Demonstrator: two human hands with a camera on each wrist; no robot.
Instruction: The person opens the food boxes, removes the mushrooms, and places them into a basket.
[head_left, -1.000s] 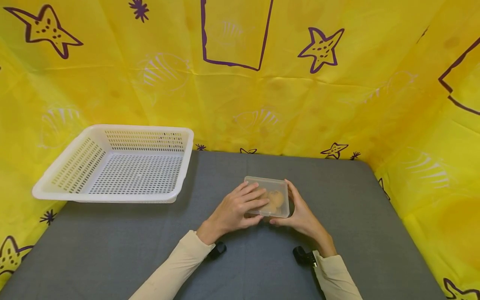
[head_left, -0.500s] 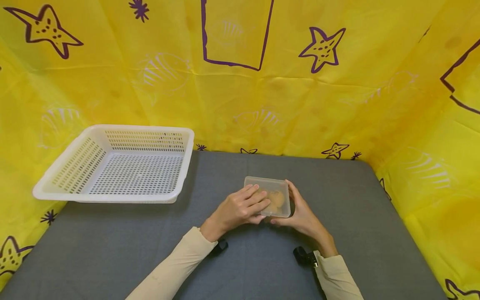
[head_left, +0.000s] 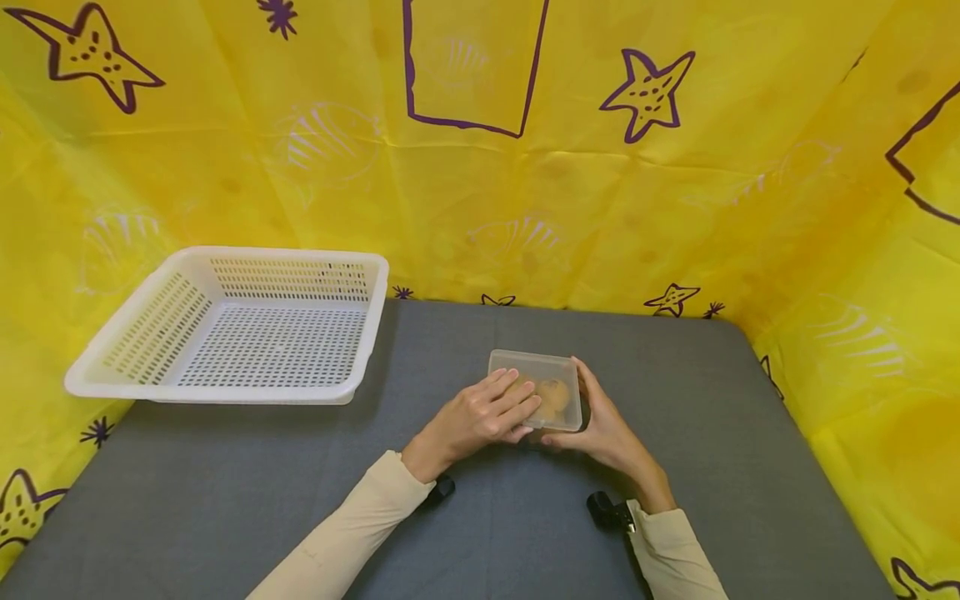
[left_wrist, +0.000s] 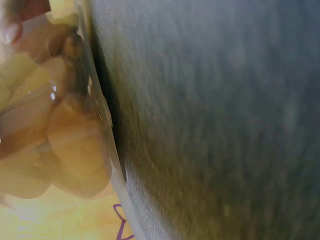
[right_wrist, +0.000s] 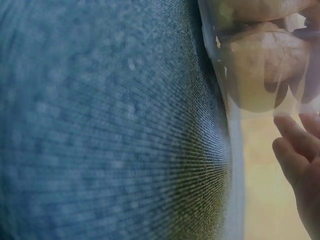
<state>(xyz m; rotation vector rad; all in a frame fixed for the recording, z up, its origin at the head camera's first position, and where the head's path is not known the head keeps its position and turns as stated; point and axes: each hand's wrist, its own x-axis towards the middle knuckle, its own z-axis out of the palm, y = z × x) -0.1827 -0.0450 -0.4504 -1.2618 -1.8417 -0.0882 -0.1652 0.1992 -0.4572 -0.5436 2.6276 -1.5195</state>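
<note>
A small clear plastic box with a frosted lid sits low over the grey cloth; round tan pieces show through it. Their exact kind is unclear. My left hand lies over the lid's left part, fingers bent onto the top and thumb at the front edge. Around the right side, my right hand grips the box, thumb in front and fingers behind. In the left wrist view the box fills the left edge, a fingertip against it. Right-hand fingers show by the box in the right wrist view.
A white perforated plastic basket stands at the back left of the table. Yellow printed cloth hangs behind and along the sides. Each wrist carries a small black camera.
My left hand has slid slightly right, its fingers bending more on the lid and its thumb moving in at the box's front edge. The right hand and box have hardly moved.
</note>
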